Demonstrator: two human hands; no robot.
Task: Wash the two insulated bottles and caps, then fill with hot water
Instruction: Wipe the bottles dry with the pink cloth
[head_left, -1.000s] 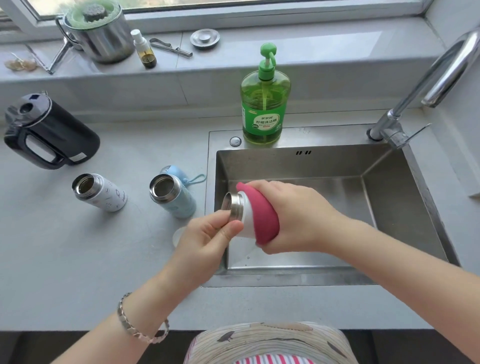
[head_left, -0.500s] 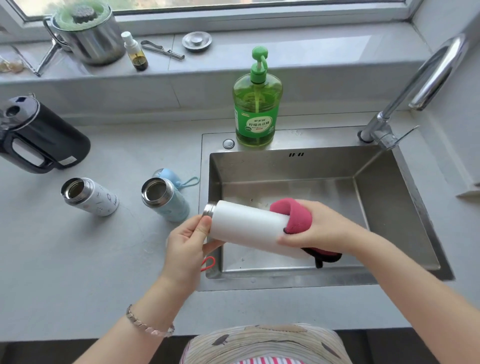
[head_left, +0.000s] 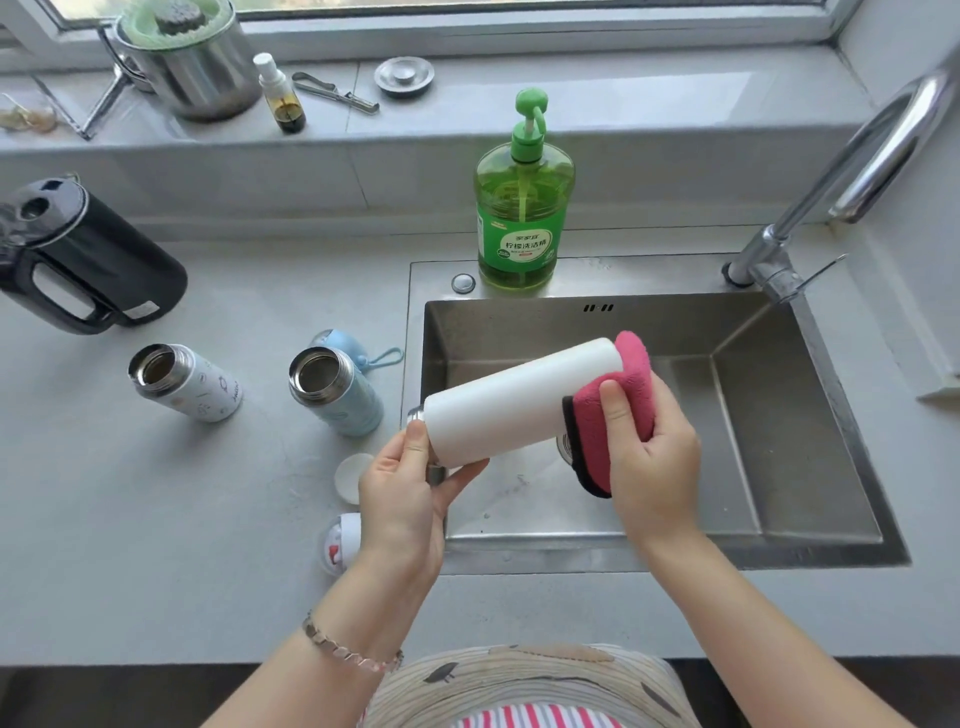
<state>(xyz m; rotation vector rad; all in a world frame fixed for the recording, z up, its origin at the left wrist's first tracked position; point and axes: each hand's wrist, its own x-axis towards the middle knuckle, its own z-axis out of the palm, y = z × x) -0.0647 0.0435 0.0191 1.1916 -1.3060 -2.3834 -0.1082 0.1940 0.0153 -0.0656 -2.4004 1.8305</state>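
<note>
A plain white insulated bottle (head_left: 514, 400) lies sideways over the left part of the sink (head_left: 779, 540). My left hand (head_left: 405, 493) grips its steel mouth end. At the bottle's base my right hand (head_left: 649, 447) holds a pink cleaning cloth (head_left: 613, 415) wrapped round that end. On the counter stand a white patterned bottle (head_left: 192, 384) and a light blue bottle (head_left: 337, 389), both uncapped. A blue cap (head_left: 353, 345) with a loop lies behind the blue bottle. A white cap (head_left: 353, 475) and a white cap with a red loop (head_left: 340, 540) lie by my left hand.
A green dish-soap pump bottle (head_left: 522, 208) stands on the sink's back rim. The faucet (head_left: 841, 171) arches at the right. A black kettle (head_left: 83, 260) sits at the far left. On the windowsill are a steel pot (head_left: 192, 62), a small bottle (head_left: 280, 98) and a drain plug (head_left: 404, 75).
My right hand slid the pink cloth from the bottle's mouth end along the body to its base. The bottle's base end has tilted up and away.
</note>
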